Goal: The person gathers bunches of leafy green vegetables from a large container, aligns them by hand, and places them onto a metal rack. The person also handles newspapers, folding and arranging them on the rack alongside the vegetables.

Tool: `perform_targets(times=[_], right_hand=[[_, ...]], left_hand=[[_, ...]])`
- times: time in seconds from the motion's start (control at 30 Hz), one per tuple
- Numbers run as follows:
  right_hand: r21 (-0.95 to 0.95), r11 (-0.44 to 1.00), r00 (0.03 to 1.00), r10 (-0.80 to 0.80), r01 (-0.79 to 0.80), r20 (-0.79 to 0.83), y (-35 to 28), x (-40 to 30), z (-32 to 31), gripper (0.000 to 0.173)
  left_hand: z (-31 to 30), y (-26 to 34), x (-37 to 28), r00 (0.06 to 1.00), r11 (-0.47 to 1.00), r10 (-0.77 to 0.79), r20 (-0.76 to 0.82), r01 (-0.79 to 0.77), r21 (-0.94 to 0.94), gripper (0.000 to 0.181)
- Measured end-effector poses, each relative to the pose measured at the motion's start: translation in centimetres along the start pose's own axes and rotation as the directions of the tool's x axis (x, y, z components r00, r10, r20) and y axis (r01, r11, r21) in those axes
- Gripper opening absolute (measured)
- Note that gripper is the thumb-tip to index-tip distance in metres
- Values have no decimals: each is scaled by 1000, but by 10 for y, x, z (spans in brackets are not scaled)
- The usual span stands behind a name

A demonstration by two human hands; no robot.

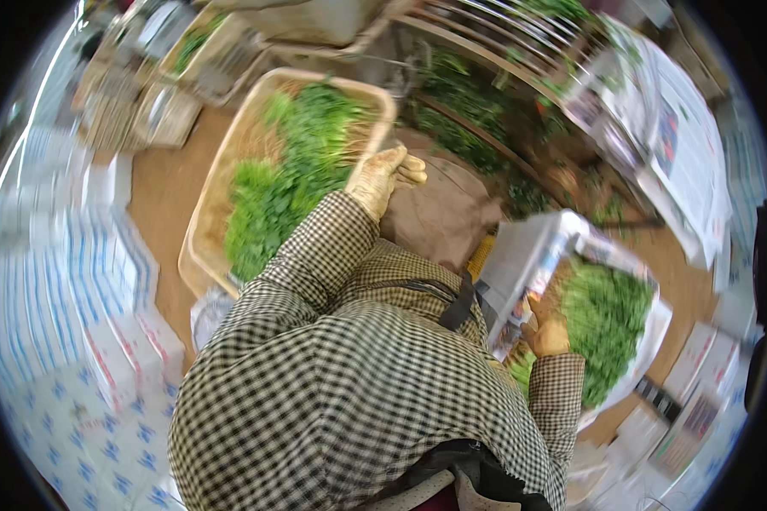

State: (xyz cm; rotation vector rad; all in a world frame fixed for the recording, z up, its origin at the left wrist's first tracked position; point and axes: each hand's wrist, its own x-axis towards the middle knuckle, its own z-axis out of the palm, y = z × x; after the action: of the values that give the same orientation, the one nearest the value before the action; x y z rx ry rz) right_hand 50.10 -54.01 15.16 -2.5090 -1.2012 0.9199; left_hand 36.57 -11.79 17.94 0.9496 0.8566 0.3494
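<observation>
My left hand (387, 179), in a pale, stained glove, is beside the right rim of a beige plastic crate (220, 160). Its fingers are loosely bent, and I see nothing in them, though the palm side is hidden. Bunched leafy greens (307, 147) with thin brownish stems or roots lie in that crate. On my right is a white box (518, 255) lined with printed paper, packed with more leafy greens (610, 319). My right hand (550, 329), also gloved, rests at the near inner side of this box, by the stem ends. Blur hides whether it grips anything.
A brown cloth or sack (438, 198) lies before my lap. Beyond it are loose greens (460, 108) under a metal rack (498, 32). Printed sheets (684, 140) cover a surface at far right. White boxes (57, 281) are stacked at left, with crates (198, 48) behind.
</observation>
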Motion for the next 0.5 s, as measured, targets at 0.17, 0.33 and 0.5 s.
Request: perform_targets(times=[0.17,0.33,0.5], right_hand=[[-51,964,951,-246,259,188,-26,100,-55,61],[-195,859,874,-431,473,224,-117,164,-125,61],[-201,699,725,-636,686,264,-221,292,-71,58]], left_hand=[[-91,18,-37,888,994,24,-459,28,106,32],[-190,15,-66,661,1000,7,-750,-21,-10,20],[-359,25,-44,309,988,84,-947,95,119,42]])
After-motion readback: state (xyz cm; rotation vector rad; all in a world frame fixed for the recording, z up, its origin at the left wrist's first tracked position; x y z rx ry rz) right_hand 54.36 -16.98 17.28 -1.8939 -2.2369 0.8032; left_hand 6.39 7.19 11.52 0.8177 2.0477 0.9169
